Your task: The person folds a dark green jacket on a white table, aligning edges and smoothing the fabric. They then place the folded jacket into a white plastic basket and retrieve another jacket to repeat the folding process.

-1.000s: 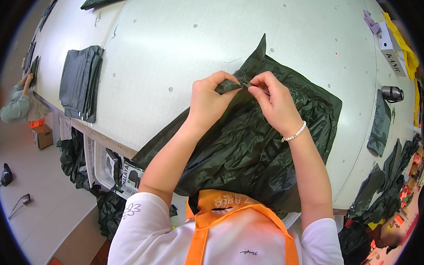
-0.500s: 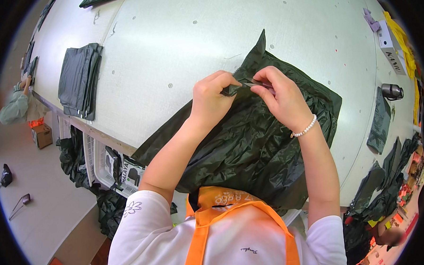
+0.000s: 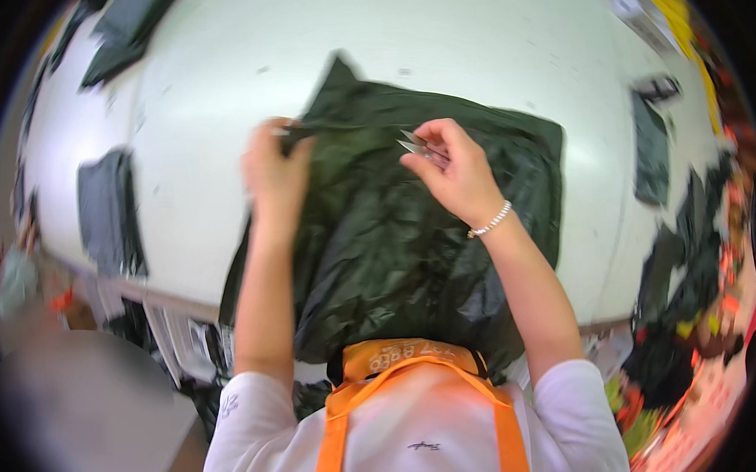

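A wrinkled, shiny dark green fabric piece [image 3: 387, 244] lies spread on the white table in front of me and hangs toward my apron. Its upper left corner sticks up in a point. My left hand [image 3: 274, 173] is closed on the fabric's left upper edge, with a dark bit of it showing between thumb and fingers; motion blurs this hand. In my right hand [image 3: 459, 169] is a small pair of thread snips [image 3: 423, 148], its pointed blades apart and aimed left. The snips are above the fabric, away from the edge pinched on the left.
Folded dark green pieces [image 3: 109, 212] lie on the table [image 3: 211, 83] at left, with another dark piece [image 3: 133, 31] at far left. At right are a flask [image 3: 657, 87] and a folded dark strip [image 3: 649, 152]. A person [image 3: 17, 281] is at the left edge. A blurred grey shape [image 3: 90, 409] fills the lower left.
My hands have drawn apart: the left has moved left with the fabric edge, the right slightly left with the snips. The view has shifted, and a grey shape has appeared at lower left.
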Tool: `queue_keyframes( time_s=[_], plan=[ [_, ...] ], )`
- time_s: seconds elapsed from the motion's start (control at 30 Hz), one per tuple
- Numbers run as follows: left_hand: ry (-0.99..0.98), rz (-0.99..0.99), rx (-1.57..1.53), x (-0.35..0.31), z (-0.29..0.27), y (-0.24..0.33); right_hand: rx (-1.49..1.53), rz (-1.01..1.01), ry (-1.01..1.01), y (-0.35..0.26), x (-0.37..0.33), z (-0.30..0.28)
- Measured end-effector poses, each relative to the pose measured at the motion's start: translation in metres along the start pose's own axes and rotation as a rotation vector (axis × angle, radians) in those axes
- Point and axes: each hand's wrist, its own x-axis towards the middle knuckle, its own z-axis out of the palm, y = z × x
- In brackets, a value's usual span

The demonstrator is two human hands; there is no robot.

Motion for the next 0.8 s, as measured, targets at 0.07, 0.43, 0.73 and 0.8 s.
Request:
queue_keyframes(
  time_s=[0.07,0.43,0.73,0.8],
  plan=[
    [0.163,0.208,0.269,0.012,0.008,-0.026,-0.08,0.057,0.224,0.035,-0.018,-0.035],
    [-0.529,0.545,0.022,-0.077,0.15,0.146,-0.538,0.519,0.808,0.214,-0.118,-0.232],
    [-0.667,0.34,0.341,-0.128,0.218,0.174,-0.846,0.526,0.86,0.251,-0.176,-0.312],
    [-0.676,0.336,0.405,-0.126,0.223,0.178,-0.929,0.467,0.843,0.257,-0.178,-0.312]
  ],
)
